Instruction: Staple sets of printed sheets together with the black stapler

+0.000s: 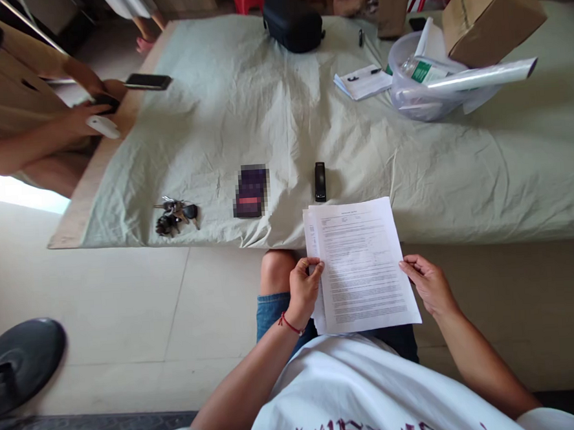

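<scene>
Several printed sheets of paper [361,269] are held over my lap, their top edge reaching over the front edge of the table. The sheets are not quite lined up, with others showing along the left side. My left hand [307,284] pinches the left edge between thumb and fingers. On the opposite edge, my right hand [428,283] grips the paper with thumb and fingertips. Just beyond the sheets lies a black stapler [320,182]. To its left is a dark phone [250,191] with its screen blurred out.
A bunch of keys [176,215] lies near the front left edge of the cloth-covered table [204,129]. Further back are a black case [293,21], a notepad [364,82], a plastic basket [407,107] and a cardboard box [491,14]. Another person's hand [91,117] is at the left.
</scene>
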{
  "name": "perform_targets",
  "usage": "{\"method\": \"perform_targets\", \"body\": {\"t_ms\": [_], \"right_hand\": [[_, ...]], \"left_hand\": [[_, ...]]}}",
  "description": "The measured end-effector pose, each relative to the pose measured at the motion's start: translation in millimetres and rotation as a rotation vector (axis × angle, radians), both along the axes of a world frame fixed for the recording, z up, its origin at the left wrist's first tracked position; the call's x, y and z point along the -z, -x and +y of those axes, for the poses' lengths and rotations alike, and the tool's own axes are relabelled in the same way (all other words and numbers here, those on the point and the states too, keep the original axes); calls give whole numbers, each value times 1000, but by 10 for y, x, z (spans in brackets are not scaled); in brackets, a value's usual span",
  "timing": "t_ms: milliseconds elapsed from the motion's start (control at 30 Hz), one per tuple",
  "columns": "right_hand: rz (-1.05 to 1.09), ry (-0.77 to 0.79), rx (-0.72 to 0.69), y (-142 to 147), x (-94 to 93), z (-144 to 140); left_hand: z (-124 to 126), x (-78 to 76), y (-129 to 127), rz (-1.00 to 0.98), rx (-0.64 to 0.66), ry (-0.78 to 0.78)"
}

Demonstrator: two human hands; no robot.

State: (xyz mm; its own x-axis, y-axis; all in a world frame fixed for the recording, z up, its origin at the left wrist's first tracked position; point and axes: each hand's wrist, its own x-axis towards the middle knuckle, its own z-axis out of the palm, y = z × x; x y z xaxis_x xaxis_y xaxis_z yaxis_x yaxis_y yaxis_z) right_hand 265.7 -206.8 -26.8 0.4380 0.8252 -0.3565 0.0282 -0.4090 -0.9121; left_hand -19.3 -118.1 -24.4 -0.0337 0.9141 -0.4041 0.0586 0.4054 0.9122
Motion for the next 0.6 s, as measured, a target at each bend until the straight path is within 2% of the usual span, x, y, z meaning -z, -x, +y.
{"method": "perform_targets", "body": {"t_ms": [100,300,500,600], "right_hand": [[-38,-5,21,21,6,13],[-75,27,-148,40,-17,7],[-123,10,-219,-20,-17,8],[-159,6,-249,-86,-30,27]], "left_hand": [[-13,-20,-34,-69,-31,53],[-34,-89,-43,-258,-45,106],[-50,-49,-10,-243,-39,-16],[-49,-6,-6,-225,-48,-13]]}}
